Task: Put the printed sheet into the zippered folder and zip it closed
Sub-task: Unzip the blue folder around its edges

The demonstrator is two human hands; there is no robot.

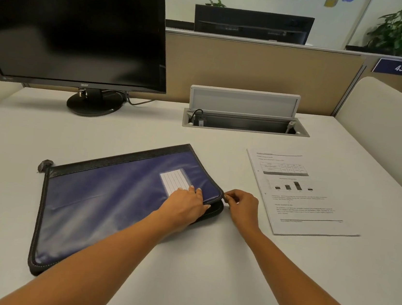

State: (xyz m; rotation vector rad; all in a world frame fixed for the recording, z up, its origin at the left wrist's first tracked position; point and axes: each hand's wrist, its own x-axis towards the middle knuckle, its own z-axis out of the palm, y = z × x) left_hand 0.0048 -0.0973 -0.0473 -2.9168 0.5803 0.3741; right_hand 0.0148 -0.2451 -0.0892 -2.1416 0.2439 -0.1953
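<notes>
The printed sheet [301,193] lies flat on the desk [206,267], out to the right of the blue folder [113,200] and not touching it; thin and floppy by the look of it, best lifted by an edge or corner so it doesn't crease; the folder sits flat in the middle, soft-skinned with a black zip edge, likely to slide unless pinned; and pinned it is, the left hand [183,202] pressing down, fingers spread flat over the label window [173,180] near the right corner; the right hand [241,204] is at that same corner, fingers drawn in narrow, pinching something small, probably the zip pull, though it's too tiny to be sure; the corner looks slightly gaping; further back a dark monitor [76,23] and an open cable hatch [245,122].
</notes>
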